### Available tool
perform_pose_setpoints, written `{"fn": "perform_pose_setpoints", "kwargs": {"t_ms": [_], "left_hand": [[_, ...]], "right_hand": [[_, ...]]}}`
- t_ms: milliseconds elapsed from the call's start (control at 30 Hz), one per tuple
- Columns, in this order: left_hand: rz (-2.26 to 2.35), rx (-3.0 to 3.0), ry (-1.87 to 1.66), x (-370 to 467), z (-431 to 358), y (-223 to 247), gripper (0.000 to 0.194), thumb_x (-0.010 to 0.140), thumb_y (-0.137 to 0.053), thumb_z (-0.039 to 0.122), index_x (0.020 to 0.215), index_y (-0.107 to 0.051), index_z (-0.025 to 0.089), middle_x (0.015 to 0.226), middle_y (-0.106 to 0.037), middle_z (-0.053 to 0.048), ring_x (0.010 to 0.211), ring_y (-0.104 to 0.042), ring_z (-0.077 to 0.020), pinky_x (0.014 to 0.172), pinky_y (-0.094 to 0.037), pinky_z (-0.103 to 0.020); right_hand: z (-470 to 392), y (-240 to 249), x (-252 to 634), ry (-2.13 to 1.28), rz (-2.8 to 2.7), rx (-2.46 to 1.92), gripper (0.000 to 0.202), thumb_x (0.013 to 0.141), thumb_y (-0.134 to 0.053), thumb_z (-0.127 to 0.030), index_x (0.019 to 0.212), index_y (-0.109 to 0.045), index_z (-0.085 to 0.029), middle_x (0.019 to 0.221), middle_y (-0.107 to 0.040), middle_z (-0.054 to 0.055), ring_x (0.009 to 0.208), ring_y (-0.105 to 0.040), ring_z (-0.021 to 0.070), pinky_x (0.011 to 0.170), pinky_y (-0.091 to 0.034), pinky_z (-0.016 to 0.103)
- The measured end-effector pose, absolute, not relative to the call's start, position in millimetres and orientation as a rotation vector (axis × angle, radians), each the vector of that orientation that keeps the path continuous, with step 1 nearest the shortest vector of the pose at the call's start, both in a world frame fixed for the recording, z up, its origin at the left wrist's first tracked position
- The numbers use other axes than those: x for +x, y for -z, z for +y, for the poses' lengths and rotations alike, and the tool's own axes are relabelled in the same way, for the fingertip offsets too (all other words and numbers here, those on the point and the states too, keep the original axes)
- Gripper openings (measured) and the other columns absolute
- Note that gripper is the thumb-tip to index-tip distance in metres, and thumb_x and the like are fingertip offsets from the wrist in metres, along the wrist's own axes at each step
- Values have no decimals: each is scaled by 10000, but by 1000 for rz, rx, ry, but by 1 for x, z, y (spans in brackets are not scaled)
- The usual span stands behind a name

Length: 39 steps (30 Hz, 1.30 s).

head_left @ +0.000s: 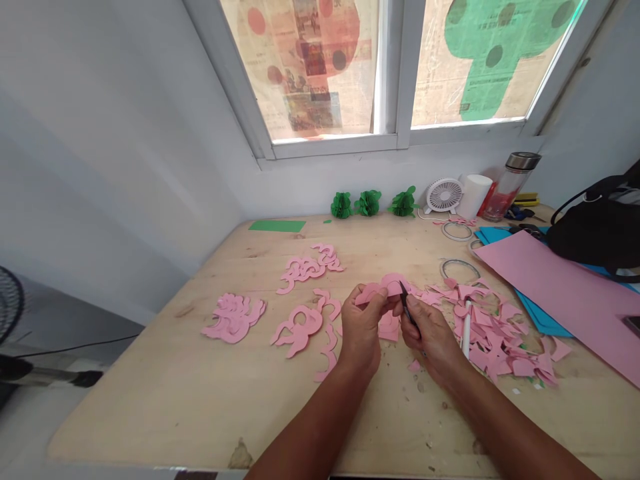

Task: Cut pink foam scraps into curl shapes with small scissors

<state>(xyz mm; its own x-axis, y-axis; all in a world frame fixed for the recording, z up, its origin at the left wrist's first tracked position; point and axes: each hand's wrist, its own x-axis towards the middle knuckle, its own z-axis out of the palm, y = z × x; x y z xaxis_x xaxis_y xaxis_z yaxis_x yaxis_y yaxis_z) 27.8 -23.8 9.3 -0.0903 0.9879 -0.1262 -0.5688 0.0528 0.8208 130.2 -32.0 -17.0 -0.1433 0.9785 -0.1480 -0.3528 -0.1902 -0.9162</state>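
My left hand [364, 327] pinches a piece of pink paper [393, 285] with rounded edges, held above the wooden table. In my right hand [431, 333] is a pair of dark scissors [407, 308], with the blades at the paper's right part; the handles are mostly hidden by my fingers. Left of my hands lie curvy pink cutouts: a stack [234, 319], a looped group [299, 328] and another group farther back [309, 268]. Under and behind my hands is a squarish pink paper piece [389, 328], partly covered.
Pink scraps [495, 333] with a white stick [467, 330] are heaped at right, beside large pink sheet [555, 287] and blue sheets [543, 317]. Tape rings [459, 261], a small fan [444, 195], a bottle [511, 187], a black bag [595, 223] and green paper shapes [369, 203] stand behind.
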Motion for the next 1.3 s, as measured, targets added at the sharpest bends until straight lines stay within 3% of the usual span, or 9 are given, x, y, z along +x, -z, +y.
{"fn": "perform_pose_setpoints", "kwargs": {"t_ms": [900,1300], "left_hand": [[873,675,-1477,24,-20,-3,153,693,-652,247,701,-552,131,682,-614,-23,669,-612,-145,769,-480,-336],[884,614,-1484,20,-18,0,142,674,-666,238,691,-591,120,668,-626,-38,665,-606,-136,726,-475,-294]], "right_hand": [[-30,22,131,-1575,-921,-1041,338,814,-506,-473,698,-536,-157,401,-294,-93,355,-156,35,369,-90,199],[-30,20,132,-1552,-975,-1097,371,794,-517,-500,664,-538,-153,388,-279,-94,356,-164,38,367,-96,205]]}}
